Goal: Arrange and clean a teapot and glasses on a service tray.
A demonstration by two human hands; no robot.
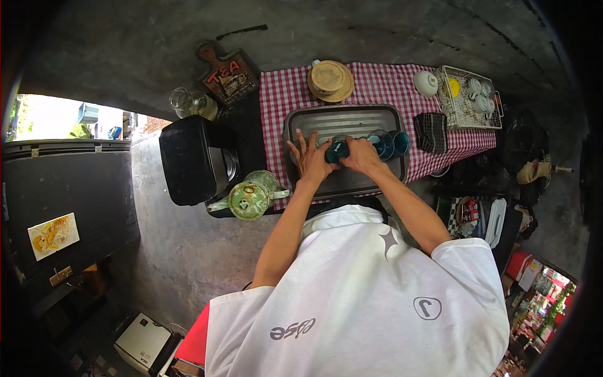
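A grey metal tray (346, 181) with a ribbed bottom lies on a red-and-white checked cloth (377, 85). Over its middle, my right hand (360, 153) and the fingertips of my left hand (311, 158) meet at a teal drinking glass (337, 151), one from each side. The left hand's other fingers are spread over the tray's left part, partly covering clear glassware there. Just right of my right hand, a blue glass (380, 143) and a teal glass (400, 143) stand close together in the tray.
A wooden-lidded vessel (330, 77) stands behind the tray. To the right are a folded dark cloth (430, 132), a white bowl (425, 84) and a wire basket (466, 120) of cups. On the left stand a green enamel teapot (252, 198), a black appliance (188, 160) and a glass jug (200, 104).
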